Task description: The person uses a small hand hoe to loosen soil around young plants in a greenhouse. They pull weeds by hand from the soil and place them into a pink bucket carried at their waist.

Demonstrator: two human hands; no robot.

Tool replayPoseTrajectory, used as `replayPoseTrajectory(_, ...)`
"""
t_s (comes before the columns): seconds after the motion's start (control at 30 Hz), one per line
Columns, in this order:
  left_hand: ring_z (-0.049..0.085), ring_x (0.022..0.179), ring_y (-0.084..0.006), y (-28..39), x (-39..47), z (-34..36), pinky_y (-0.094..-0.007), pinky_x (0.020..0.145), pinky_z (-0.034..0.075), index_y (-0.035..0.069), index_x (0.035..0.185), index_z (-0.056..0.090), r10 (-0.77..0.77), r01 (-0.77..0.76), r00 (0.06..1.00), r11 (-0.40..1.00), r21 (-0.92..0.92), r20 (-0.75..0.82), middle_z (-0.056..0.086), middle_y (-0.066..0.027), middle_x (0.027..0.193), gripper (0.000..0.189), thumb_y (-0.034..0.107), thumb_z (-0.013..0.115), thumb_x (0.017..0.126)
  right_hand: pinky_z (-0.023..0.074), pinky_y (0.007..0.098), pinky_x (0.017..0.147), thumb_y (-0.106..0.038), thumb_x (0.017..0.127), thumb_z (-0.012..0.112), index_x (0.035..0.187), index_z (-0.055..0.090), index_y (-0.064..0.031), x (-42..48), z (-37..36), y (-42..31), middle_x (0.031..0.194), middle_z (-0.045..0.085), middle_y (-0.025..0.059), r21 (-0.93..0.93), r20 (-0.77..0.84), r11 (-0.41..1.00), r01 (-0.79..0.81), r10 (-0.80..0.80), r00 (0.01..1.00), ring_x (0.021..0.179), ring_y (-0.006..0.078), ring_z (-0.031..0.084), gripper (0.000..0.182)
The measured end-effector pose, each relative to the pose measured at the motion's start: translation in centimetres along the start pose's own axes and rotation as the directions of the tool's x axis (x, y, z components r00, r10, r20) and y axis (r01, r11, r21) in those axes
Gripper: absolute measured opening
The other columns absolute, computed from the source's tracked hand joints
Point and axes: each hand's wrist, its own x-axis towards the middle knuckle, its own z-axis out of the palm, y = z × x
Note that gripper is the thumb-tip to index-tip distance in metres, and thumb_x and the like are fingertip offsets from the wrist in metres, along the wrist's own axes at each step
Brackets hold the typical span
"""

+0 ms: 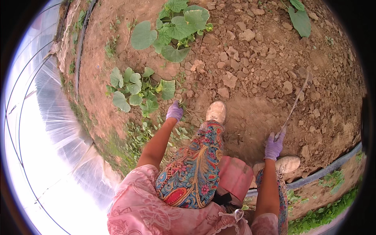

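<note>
My left hand [174, 112], in a purple glove, is closed around a small green weed [182, 104] with thin stems. It is low over the cracked soil, just right of a leafy vine plant [135, 88] that looks like a young cucumber or melon. Also gloved in purple, my right hand [273, 147] grips one end of a long, thin, slightly bent rod-like tool [294, 103]. The rod slants away across loose clods, and its far tip is close to the ground. What material it is made of, I cannot tell.
A larger vine plant [176, 28] grows farther ahead, another [300, 22] at far right. Low weeds [144, 135] cover soil by my left arm. A black hose [81, 50] and a grey pipe [326, 169] edge the bed. Plastic sheeting [58, 117] rises left; a pink seat-like object [236, 175] is beneath me.
</note>
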Motion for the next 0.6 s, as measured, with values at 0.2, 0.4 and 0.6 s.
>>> replayPoseTrajectory(0.2,0.055,0.077,-0.0350,1.9,6.8,-0.5,-0.0356,0.068,0.042,-0.002,0.095,0.051,-0.284,0.060,0.911,0.809,-0.585,-0.299,0.057,-0.0209,0.084,0.026,0.011,0.054,0.072,0.0452,0.0372,0.064,-0.023,0.077,0.052,0.130,0.026,-0.0232,0.0,0.3,-0.4,0.096,0.057,0.0191,-0.044,-0.015,0.998,0.033,-0.034,0.999,0.074,0.0311,0.058,0.059)
replayPoseTrajectory(0.4,0.056,0.079,-0.0336,6.6,7.6,-3.4,-0.0385,0.070,0.043,0.000,0.092,0.053,-0.332,0.209,0.898,0.899,-0.384,-0.288,0.057,-0.0218,0.085,0.028,0.013,0.060,0.069,0.0447,0.0367,0.069,-0.023,0.078,0.052,0.130,0.026,-0.0203,0.1,0.4,0.6,0.106,0.053,0.0187,-0.033,-0.049,0.993,0.111,-0.112,0.992,0.081,0.0319,0.057,0.059)
replayPoseTrajectory(0.6,0.056,0.080,-0.0343,6.8,7.7,-4.2,-0.0402,0.070,0.044,0.003,0.088,0.056,-0.029,0.009,0.911,0.999,-0.050,-0.410,0.059,-0.0191,0.081,0.024,0.015,0.062,0.068,0.0389,0.0319,0.084,-0.019,0.079,0.050,0.131,0.025,-0.0129,0.1,-0.1,-0.7,0.122,0.042,0.0187,-0.013,0.026,0.998,0.066,-0.065,0.998,0.104,0.0277,0.048,0.057)
